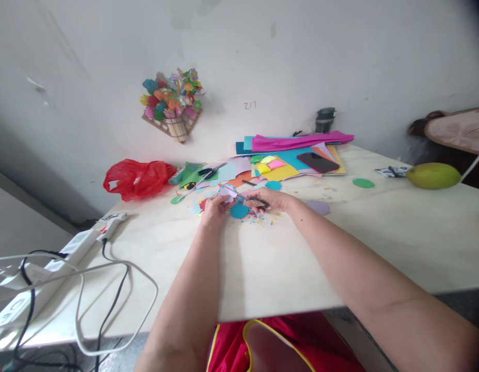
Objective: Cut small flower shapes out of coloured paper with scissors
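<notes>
My left hand (215, 208) pinches a small light purple paper piece (227, 193) near the middle of the table. Black-handled scissors (261, 202) are in my right hand (268, 199), with their blades pointing left and reaching the purple paper. Below the blades lies a blue paper circle (239, 210). Tiny coloured paper scraps (262, 219) are scattered just in front of my right hand. A red paper piece (203, 205) shows beside my left hand, partly hidden by it.
Coloured sheets (293, 173), a phone (318, 162) and a second pair of scissors (207, 172) lie behind my hands. A red plastic bag (137, 178) and a power strip (75, 248) with loose cables are left; a yellow-green fruit (433, 175) is right.
</notes>
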{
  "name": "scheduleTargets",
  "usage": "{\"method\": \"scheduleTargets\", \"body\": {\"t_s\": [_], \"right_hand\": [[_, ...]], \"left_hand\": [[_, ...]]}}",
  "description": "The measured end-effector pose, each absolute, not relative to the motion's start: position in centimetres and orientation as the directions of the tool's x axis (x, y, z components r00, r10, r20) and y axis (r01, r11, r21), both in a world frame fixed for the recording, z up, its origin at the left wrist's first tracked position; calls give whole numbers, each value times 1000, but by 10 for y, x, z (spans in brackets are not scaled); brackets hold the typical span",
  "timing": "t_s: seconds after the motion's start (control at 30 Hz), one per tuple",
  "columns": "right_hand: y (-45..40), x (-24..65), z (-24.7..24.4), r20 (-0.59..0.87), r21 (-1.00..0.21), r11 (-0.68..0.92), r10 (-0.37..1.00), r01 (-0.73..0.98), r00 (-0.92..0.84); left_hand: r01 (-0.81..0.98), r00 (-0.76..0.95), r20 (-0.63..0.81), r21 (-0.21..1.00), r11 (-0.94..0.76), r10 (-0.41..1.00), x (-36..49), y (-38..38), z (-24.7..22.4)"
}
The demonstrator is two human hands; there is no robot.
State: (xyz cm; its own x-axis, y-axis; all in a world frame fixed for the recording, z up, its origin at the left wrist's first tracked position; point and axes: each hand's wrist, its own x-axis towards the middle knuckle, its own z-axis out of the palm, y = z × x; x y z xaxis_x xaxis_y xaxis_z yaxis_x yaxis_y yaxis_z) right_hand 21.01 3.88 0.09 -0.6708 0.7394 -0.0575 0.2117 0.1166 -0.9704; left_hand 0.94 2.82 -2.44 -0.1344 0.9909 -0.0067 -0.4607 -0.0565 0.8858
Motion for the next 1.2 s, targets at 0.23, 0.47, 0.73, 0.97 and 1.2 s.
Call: {"method": "scheduleTargets", "body": {"t_s": [0.23, 0.47, 0.73, 0.97, 1.2], "right_hand": [[35, 210, 5, -71, -970, 106, 736, 217, -674], [35, 211, 5, -56, -968, 124, 741, 218, -669], [38, 210, 1, -47, -977, 103, 748, 186, -662], [36, 210, 4, -35, -979, 108, 740, 170, -672], [34, 209, 6, -30, -981, 105, 752, 165, -659]], "left_hand": [[-453, -145, -16, 890, -52, 989, 10, 27, -23], [-467, -116, -9, 883, -47, 993, 10, 27, -25], [-486, -87, -5, 873, -38, 996, 7, 30, -28], [-467, -53, 7, 884, -31, 999, 9, 26, -25], [-443, -13, 6, 896, -11, 1000, 11, 23, -22]]}}
